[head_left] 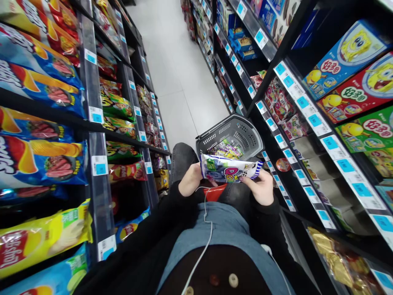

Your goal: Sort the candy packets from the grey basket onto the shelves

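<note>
A white and purple candy bag (219, 167) with blue-striped ends and pink-and-green lettering is held level in front of my lap. At its left end, my left hand (190, 179) is closed on it, with the fingers partly behind. My right hand (260, 187) grips the right end, thumb resting on the front. Just beyond the bag stands a dark grey shopping basket (253, 137) with perforated walls. Inside the basket lie several colourful small packets (229, 148), partly covered by the held bag.
Shelves of chip bags (43, 159) line the left side. On the right are shelves with cartoon-printed boxes (353, 57) and bagged sweets (279, 100). A tiled aisle floor (175, 69) runs ahead. A white cable (204, 250) hangs down my front, near a red object (215, 193).
</note>
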The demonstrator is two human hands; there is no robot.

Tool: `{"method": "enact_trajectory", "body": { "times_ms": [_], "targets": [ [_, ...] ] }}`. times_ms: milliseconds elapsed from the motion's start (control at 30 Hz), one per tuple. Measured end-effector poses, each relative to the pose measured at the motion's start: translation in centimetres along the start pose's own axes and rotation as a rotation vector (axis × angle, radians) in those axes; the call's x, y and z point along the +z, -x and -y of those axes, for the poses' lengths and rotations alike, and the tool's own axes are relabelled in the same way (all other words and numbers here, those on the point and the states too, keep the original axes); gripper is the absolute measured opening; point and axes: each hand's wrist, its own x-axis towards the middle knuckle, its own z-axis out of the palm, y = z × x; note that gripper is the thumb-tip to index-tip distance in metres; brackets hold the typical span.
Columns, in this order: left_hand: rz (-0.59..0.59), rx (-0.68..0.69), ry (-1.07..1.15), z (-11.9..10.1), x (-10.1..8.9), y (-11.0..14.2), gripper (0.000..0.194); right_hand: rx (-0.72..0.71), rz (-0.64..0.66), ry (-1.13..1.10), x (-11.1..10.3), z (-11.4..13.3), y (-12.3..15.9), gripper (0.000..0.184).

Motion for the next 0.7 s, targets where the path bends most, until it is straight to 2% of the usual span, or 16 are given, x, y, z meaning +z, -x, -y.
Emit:
{"method": "enact_trajectory", "body": {
  "times_ms": [67, 167, 267, 367, 433, 500, 567, 633, 700],
  "targets": [
    [0.157, -0.081, 0.123, -0.5, 0.4, 0.2, 0.085, -0.168, -0.016, 0.052, -0.2, 0.7, 0.0, 0.004],
    [0.287, -0.243, 0.217, -0.6, 0.8, 0.8, 0.074, -0.356, 0.098, 0.056, -0.5, 1.6, -0.2, 0.020],
    [0.239, -0.408, 0.294, 0.4, 1.0, 1.2, 0.053, -0.476, 0.237, 0.089, -0.6, 2.5, -0.3, 0.028],
    [0.187, -0.541, 0.340, 1.5, 1.0, 1.2, 0.052, -0.530, 0.329, 0.162, -0.8, 3.2, -0.1, 0.030],
    [0.191, -0.549, 0.361, 1.7, 0.9, 1.2, 0.056, -0.490, 0.336, 0.223, -1.1, 3.3, 0.1, 0.029],
    [0.180, -0.485, 0.358, 1.3, 0.7, 1.2, 0.056, -0.367, 0.278, 0.263, -1.5, 2.9, 0.2, 0.027],
    [0.145, -0.380, 0.319, 0.7, 0.5, 1.2, 0.054, -0.200, 0.200, 0.194, -1.7, 2.1, 0.4, 0.044],
    [0.106, -0.260, 0.250, 0.0, 0.3, 1.2, 0.053, -0.032, 0.176, 0.031, -1.5, 1.3, 0.6, 0.065],
    [0.083, -0.149, 0.150, -0.5, 0.1, 1.2, 0.051, 0.099, 0.186, -0.119, -1.1, 0.7, 0.8, 0.070]
  ]
}}
